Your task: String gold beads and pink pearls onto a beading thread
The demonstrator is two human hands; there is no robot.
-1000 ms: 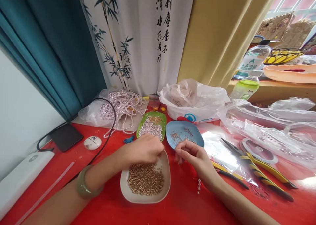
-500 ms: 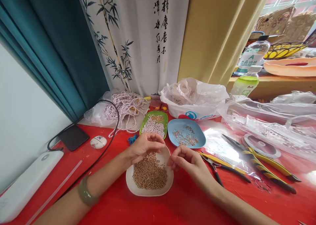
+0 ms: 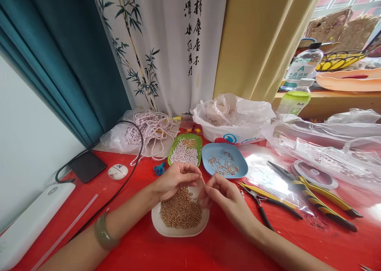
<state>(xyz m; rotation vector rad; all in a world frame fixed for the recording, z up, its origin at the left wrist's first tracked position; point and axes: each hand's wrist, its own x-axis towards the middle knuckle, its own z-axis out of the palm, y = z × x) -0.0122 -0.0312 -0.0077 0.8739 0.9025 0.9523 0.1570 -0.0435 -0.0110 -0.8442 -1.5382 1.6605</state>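
Observation:
My left hand (image 3: pixel 175 178) hovers over the far edge of a white dish (image 3: pixel 166 229) filled with small gold beads (image 3: pixel 180 213). Its fingers are pinched together, palm turned up, on something too small to name. My right hand (image 3: pixel 220 194) is at the dish's right rim, fingertips pinched and almost touching those of the left. Whatever thin item it grips cannot be made out. Just beyond the hands sit a green tray (image 3: pixel 198 142) of pearl beads and a blue tray (image 3: pixel 241 168) of small metal pins.
Yellow-handled pliers (image 3: pixel 315 199) and a smaller pair (image 3: pixel 262 207) lie to the right on the red table (image 3: pixel 220 247). Plastic bags (image 3: pixel 238 118) and pearl strands (image 3: pixel 149 130) crowd the back. A black cable (image 3: pixel 125 179), a dark phone (image 3: pixel 87 166) and a white device (image 3: pixel 32 215) occupy the left.
My left hand rose off the gold beads and turned palm up. My right hand drew back from the blue tray toward it, and the fingertips have come together over the white dish.

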